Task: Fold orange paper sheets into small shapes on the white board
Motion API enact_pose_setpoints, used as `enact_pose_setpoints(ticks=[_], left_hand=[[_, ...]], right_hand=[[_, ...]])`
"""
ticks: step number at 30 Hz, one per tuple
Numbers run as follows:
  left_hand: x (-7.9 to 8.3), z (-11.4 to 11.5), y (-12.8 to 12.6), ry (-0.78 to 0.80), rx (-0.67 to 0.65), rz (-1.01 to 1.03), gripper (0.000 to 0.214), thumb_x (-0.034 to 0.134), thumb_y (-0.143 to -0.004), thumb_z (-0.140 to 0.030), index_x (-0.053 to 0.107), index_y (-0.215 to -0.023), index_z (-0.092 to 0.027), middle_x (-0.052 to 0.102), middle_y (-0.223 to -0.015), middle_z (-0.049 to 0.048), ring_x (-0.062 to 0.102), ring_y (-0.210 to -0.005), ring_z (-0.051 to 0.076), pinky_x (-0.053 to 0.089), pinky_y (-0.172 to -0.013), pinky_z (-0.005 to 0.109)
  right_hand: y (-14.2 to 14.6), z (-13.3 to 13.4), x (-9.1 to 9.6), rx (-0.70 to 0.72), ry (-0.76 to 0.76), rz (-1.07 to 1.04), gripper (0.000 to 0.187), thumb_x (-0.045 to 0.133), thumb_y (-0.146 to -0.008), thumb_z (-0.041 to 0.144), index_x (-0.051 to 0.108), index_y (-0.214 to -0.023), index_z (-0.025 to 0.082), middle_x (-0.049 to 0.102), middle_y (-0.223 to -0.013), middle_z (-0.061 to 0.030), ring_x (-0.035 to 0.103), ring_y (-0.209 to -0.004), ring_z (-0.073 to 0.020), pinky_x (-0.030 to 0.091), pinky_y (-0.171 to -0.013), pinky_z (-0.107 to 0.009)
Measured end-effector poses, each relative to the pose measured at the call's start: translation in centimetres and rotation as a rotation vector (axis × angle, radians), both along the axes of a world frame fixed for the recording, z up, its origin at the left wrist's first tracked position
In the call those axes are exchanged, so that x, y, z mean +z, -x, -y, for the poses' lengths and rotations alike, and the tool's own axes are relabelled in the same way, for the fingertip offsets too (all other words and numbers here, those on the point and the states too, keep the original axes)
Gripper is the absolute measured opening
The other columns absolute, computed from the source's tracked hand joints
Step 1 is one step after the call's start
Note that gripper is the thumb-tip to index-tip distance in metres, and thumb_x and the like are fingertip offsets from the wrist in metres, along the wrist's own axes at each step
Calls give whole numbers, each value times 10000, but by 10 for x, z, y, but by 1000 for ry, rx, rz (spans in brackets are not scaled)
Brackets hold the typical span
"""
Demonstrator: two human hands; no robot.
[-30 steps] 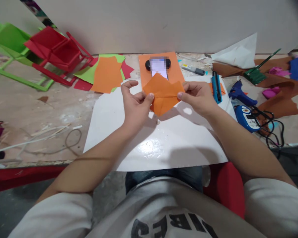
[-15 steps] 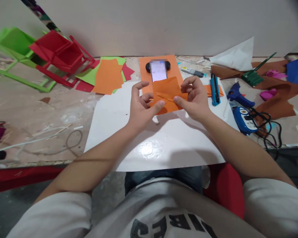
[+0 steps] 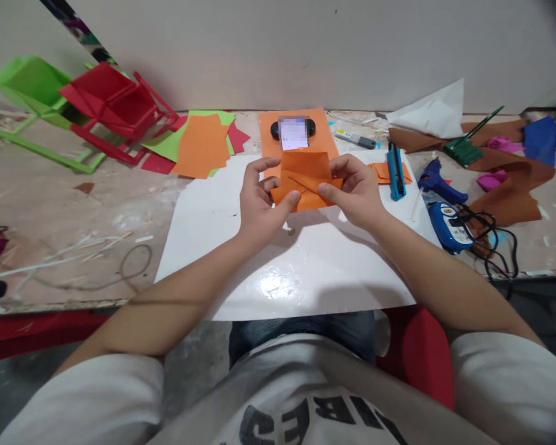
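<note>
A folded piece of orange paper (image 3: 306, 165) is held up over the white sheet (image 3: 241, 284), with creased flaps crossing its lower half. My left hand (image 3: 265, 196) grips its lower left corner, thumb in front and fingers curled behind. On the right side, my right hand (image 3: 356, 188) pinches the paper with the thumb pressed on the front flap. Parts of the fingers behind the paper are hidden. Just beyond it, a phone (image 3: 294, 133) leans on a black holder, on a larger orange sheet (image 3: 269, 145).
Red (image 3: 115, 102) and green paper chairs (image 3: 32, 86) stand at left, near stacked coloured paper (image 3: 204, 145). At right lie a blue stapler (image 3: 396, 173), a grey cutter (image 3: 356, 138), a blue glue gun (image 3: 441, 180), a blue corded device (image 3: 448, 227) and brown paper (image 3: 509, 207).
The orange paper looks more level, its right corner drawn in toward the middle. Both hands keep hold of it, the right hand slightly closer to the left. The camera view has shifted a little.
</note>
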State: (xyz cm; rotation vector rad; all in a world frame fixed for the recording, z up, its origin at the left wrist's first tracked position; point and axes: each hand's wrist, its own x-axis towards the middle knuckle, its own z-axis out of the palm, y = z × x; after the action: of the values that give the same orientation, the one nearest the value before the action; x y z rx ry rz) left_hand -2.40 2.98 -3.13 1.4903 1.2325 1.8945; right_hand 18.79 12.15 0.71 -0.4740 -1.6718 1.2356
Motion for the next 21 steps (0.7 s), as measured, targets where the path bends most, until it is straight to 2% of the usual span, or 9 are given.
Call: enact_pose_setpoints(ticks=[6,10,15,18,21], left_hand=[[7,3,-4,7,-6,-32,777,1044,-916,-784,668,-1418,-324,846,-1182,23,873,-978,207,732,-845,331],[8,4,-2,-31,35,-74,772,1050,-907,-791,697,-1410,-325,834,-1283,35,859,-938,187,723,-822,332],[5,3,-1,-58,68,-110,723,1029,-942,-779,706,-1417,-341,811,-1357,56,862,-1016,217,716,-874,374],[7,6,-3,-80,90,-126,687,1006,-965,-781,709,-1395,-335,806,-1328,46,864,-995,212,711,-864,375],[12,11,-8,-87,108,-161,569,959,-1021,-761,735,-1291,-313,835,-1192,34,859,-952,209,706,-827,365]], right_hand=[[3,10,8,30,119,-18,641,1114,-815,779,758,-979,272,792,-997,-7,782,-978,-222,701,-909,-406],[3,13,9,70,213,-31,650,1159,-766,726,738,-955,267,805,-990,-10,781,-967,-221,711,-898,-400],[4,18,12,76,289,-51,578,1176,-742,588,731,-913,260,803,-966,-6,781,-965,-219,711,-880,-380],[5,19,13,67,307,-31,496,1144,-751,492,729,-890,259,795,-945,0,774,-955,-215,700,-856,-365],[5,19,13,73,307,-28,457,1131,-737,437,738,-881,254,785,-927,3,754,-924,-201,685,-836,-349]])
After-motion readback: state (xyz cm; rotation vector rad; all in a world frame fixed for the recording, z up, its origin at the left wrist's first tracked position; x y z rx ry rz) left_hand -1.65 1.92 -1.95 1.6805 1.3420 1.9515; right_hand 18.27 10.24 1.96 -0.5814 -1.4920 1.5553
